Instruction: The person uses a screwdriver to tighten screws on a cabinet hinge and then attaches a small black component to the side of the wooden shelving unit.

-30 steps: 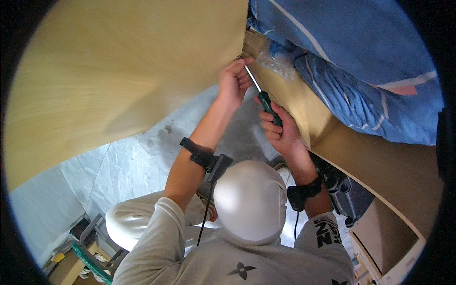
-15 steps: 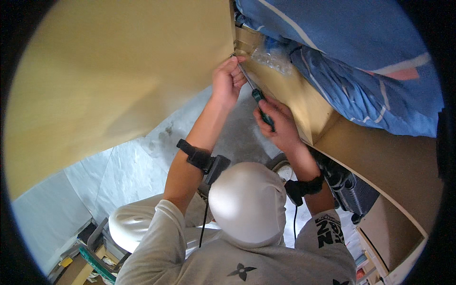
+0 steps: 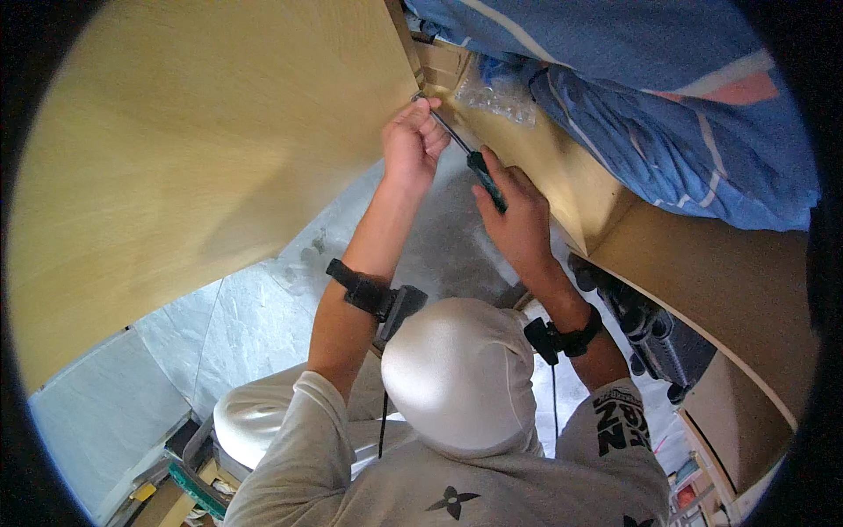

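Observation:
A tall pale wooden panel (image 3: 202,140) stands at the left, meeting a wooden cabinet board (image 3: 584,202). My left hand (image 3: 408,145) is closed at the panel's edge near the top middle, its fingertips pinched by a small metal fitting beside the screwdriver's tip; what exactly they hold is too small to make out. My right hand (image 3: 518,215), lower and to the right, is closed on the dark green handle of a screwdriver (image 3: 483,174), whose shaft slants up-left to my left fingertips.
Blue striped bedding (image 3: 667,132) fills the upper right, beside clear plastic packaging (image 3: 496,97). A dark suitcase (image 3: 667,342) lies under the board at right. Grey tiled floor (image 3: 219,316) is below; tools (image 3: 193,483) lie at lower left. A white-covered head (image 3: 452,378) is at bottom centre.
The upper scene has shifted left in the picture, with both hands and the screwdriver. My right hand has moved slightly upward and turned around the handle, showing more of its back.

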Available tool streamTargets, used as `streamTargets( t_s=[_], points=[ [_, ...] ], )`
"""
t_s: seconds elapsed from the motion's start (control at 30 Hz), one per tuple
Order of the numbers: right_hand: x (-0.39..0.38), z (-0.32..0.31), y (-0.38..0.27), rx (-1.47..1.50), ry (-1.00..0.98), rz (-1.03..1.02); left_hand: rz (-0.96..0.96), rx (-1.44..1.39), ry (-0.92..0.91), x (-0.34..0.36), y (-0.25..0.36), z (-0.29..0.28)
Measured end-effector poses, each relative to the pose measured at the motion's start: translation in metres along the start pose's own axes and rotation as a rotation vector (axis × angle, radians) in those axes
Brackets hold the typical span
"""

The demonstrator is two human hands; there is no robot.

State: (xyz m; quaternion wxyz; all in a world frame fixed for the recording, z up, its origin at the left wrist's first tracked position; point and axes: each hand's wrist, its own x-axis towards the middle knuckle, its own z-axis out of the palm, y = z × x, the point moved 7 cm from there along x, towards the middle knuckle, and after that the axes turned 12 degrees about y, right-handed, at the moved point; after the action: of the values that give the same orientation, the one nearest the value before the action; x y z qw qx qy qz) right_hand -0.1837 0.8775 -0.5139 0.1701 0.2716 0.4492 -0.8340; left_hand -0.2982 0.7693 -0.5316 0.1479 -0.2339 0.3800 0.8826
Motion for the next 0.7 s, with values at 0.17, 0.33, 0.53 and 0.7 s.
streamTargets(
  t_s=[0.17, 0.33, 0.53, 0.7],
  points=[
    [0.011, -0.013, -0.009, -0.486, 0.166, -0.467, 0.016, 0.027, -0.007, 0.002, 0.001, 0.005],
    [0.0, -0.01, -0.02, -0.459, 0.149, -0.364, 0.02, -0.02, -0.018, -0.001, 0.001, 0.005],
    [-0.006, -0.005, -0.056, -0.625, 0.234, -0.803, 0.064, 0.011, -0.018, 0.003, 0.002, 0.008],
    [-0.002, -0.005, -0.006, 0.065, -0.018, 0.137, -0.023, -0.059, -0.034, -0.005, -0.002, 0.011]
  ],
)
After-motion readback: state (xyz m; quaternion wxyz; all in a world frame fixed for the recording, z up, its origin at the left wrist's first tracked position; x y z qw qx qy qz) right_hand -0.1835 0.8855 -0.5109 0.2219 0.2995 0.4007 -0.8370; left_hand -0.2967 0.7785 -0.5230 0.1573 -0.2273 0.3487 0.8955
